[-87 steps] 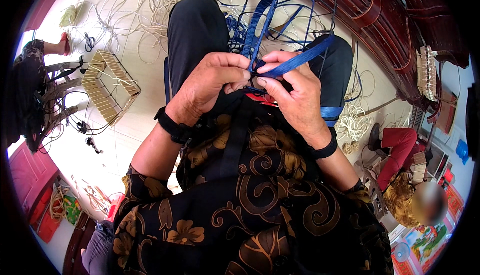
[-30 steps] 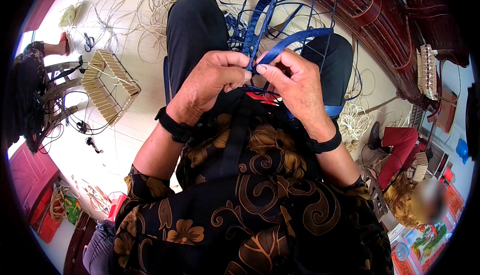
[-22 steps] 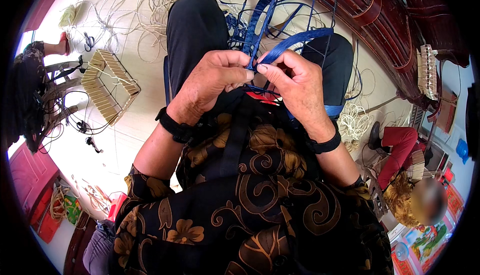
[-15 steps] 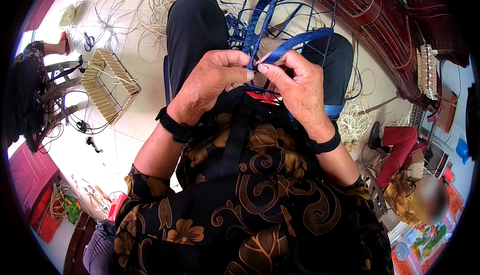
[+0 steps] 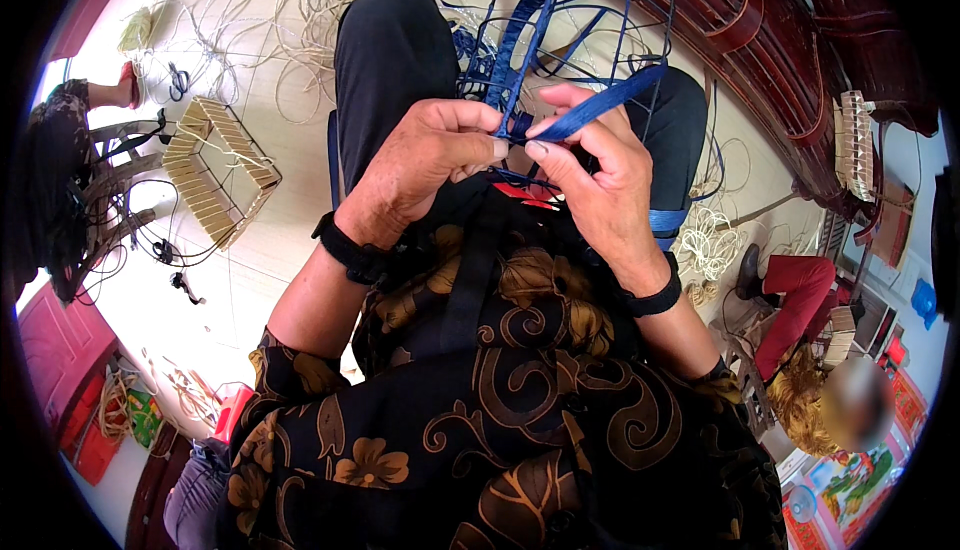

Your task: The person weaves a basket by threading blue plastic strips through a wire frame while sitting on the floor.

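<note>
Blue strap [image 5: 600, 107] pinched between both hands' fingertips

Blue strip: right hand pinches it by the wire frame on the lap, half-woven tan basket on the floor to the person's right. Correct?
Not quite. The head view shows the tan basket on the person's left. The right hand does pinch the blue strip by the wire frame.

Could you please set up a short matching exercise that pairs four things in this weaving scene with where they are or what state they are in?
Things:
1. blue strap
2. left hand
3. tan woven frame
4. pale cord tangle

Places or states:
A. standing on the floor to the person's left
B. pinched by the right hand
C. spread loose on the floor ahead
D. gripping the blue wire frame

Pairs: 1-B, 2-D, 3-A, 4-C
</note>
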Demonstrator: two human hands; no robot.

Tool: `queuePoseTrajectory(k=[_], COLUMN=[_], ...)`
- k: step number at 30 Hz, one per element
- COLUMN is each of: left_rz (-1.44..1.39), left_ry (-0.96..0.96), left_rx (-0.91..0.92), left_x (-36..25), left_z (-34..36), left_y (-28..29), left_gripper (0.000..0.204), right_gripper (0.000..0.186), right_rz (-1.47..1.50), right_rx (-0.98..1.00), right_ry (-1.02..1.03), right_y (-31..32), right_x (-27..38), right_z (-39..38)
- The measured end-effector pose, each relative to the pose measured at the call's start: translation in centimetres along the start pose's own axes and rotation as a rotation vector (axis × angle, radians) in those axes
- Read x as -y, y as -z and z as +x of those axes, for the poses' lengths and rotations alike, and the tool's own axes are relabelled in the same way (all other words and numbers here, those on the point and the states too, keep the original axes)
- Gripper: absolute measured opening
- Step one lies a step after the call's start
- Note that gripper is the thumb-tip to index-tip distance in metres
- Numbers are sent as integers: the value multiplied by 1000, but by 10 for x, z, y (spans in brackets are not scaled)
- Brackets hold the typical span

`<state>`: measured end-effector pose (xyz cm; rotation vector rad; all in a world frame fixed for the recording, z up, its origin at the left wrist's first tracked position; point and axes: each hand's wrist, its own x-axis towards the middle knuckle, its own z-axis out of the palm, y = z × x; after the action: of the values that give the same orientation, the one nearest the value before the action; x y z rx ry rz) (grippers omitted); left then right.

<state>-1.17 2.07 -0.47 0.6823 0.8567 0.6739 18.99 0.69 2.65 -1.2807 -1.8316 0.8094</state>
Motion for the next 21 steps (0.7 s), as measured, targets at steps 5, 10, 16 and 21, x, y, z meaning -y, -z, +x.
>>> queuePoseTrajectory(k=[5, 10, 16, 21], left_rz=[-11, 5, 22, 43], left_ry=[7, 14, 7, -16], left_rx=[-4, 5, 7, 31], left_x=[-2, -1, -2, -3], left_z=[-1, -1, -1, -1], left_y=[-1, 0, 0, 0], left_gripper=[22, 28, 29, 27], right_gripper=[13, 12, 13, 11], right_rz=[-19, 209, 404, 626], right_rx=[33, 57, 49, 15], right_ry=[-68, -320, -412, -500], right_y=[2, 0, -2, -1], right_x=[0, 5, 6, 1], right_z=[-6, -9, -4, 2])
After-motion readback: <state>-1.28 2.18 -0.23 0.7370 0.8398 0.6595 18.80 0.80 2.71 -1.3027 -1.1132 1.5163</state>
